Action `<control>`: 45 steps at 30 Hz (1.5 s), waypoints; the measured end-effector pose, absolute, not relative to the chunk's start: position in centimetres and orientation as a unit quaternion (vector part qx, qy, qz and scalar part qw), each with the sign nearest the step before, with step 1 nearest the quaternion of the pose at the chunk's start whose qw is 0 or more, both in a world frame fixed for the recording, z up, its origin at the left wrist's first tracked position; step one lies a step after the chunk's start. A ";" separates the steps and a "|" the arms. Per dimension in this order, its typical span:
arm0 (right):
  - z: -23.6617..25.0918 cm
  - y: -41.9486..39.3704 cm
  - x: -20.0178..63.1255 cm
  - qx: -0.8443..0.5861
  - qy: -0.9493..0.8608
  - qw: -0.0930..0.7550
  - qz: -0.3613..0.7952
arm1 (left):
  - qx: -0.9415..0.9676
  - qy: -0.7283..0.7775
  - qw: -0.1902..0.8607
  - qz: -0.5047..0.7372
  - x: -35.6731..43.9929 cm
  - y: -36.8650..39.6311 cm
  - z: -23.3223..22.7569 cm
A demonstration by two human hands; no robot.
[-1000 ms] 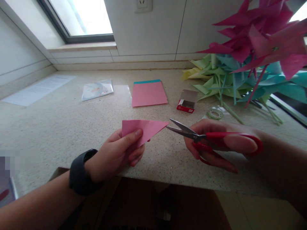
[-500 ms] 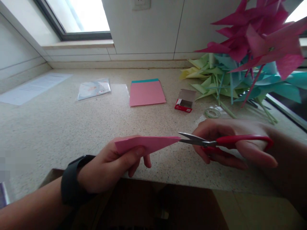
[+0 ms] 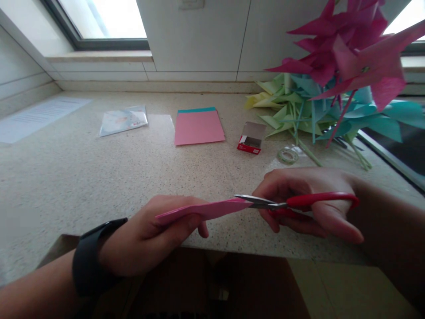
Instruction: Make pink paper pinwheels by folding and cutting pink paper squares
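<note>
My left hand (image 3: 156, 230) pinches a folded pink paper triangle (image 3: 215, 208), held nearly flat so I see it almost edge-on, over the front edge of the speckled counter (image 3: 99, 173). My right hand (image 3: 308, 199) grips red-handled scissors (image 3: 299, 201). Their steel blades overlap the pointed right tip of the paper. A dark watch sits on my left wrist.
Farther back lie a stack of pink and teal paper sheets (image 3: 198, 126), a small red open box (image 3: 250, 138), a roll of clear tape (image 3: 287, 155), a plastic packet (image 3: 122, 119) and a printed sheet (image 3: 36, 117). Paper pinwheels (image 3: 332, 75) in pink, teal and green pile up at right.
The paper has tipped from facing me to nearly flat. The scissors moved left and their blades now overlap the paper's tip. Both hands dropped slightly toward the counter edge.
</note>
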State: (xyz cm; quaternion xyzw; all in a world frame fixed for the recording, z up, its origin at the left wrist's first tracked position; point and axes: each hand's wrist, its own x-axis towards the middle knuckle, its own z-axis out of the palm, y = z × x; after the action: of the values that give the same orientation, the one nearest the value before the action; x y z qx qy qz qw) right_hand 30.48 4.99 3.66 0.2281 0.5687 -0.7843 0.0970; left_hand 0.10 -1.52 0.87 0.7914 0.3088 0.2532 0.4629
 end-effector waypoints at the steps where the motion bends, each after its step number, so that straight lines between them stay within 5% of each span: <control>1: 3.7 5.0 30.5 0.230 0.569 0.099 -0.783 | 0.794 0.306 0.461 0.252 0.1 -1.5 0.9; 45: 1.4 5.3 31.2 0.230 0.503 0.106 -0.827 | 0.788 0.311 0.464 0.259 0.1 -1.7 0.9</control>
State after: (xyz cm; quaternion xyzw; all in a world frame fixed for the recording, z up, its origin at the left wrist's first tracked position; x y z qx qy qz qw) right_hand 31.20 5.31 1.37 0.2296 0.5027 -0.8267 0.1061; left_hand 0.09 -1.68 0.92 0.7885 0.3105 0.2585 0.4637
